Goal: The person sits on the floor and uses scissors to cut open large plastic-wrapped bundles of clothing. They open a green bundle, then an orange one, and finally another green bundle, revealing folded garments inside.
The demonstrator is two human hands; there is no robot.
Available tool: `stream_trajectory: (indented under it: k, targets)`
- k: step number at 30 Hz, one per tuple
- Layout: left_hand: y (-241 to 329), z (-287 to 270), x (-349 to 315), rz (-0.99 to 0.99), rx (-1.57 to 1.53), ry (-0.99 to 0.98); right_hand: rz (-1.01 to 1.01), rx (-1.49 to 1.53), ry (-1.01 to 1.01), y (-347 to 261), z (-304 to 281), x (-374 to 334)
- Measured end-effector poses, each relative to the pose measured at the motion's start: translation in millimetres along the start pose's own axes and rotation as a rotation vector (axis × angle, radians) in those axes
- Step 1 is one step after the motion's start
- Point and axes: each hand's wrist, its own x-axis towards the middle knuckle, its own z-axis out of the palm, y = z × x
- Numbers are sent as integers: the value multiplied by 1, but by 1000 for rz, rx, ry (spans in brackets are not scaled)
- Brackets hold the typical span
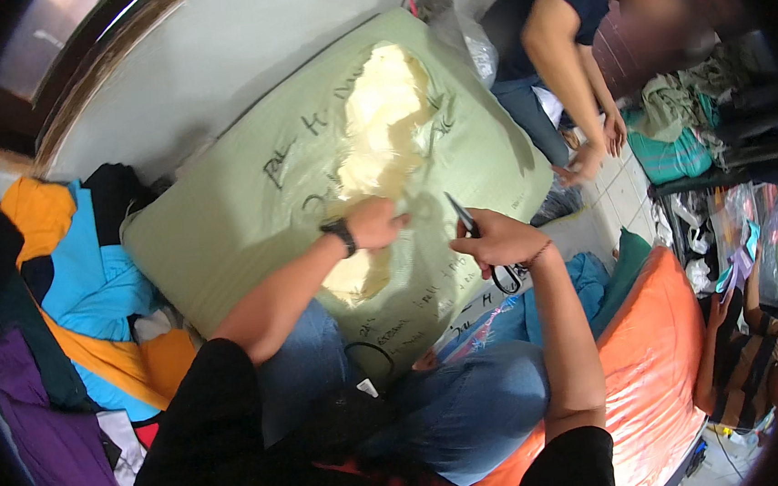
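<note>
A big pale green woven sack [231, 210] lies in front of me, with dark handwriting on it. A long ragged slit runs down it and bares a pale yellow filling [383, 106], whose exact kind I cannot make out. Over the lower part of this slit is my left hand [374, 224], a dark watch on its wrist. Its fingers are curled closed near the slit's right edge; what they grip, if anything, is hidden. My right hand [494, 239] grips a pair of scissors [462, 214], blades pointing up and left above the sack, black handle loop below the palm.
Orange, blue, black and purple cloth [91, 285] is heaped at left. An orange sack [648, 341] bulges at right. Another person [556, 38] bends beside the sack's far right corner; a second person [736, 353] sits at far right. Plastic-wrapped goods [762, 223] stand behind them.
</note>
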Motion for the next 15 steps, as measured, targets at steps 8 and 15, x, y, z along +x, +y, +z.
stream_trajectory:
  k: [8,15]
  targets:
    - [-19,31,4,-19,390,356,-336,-56,493,14,-16,-28]
    - [28,29,-42,-185,214,-67,-73,87,1088,73,39,-202]
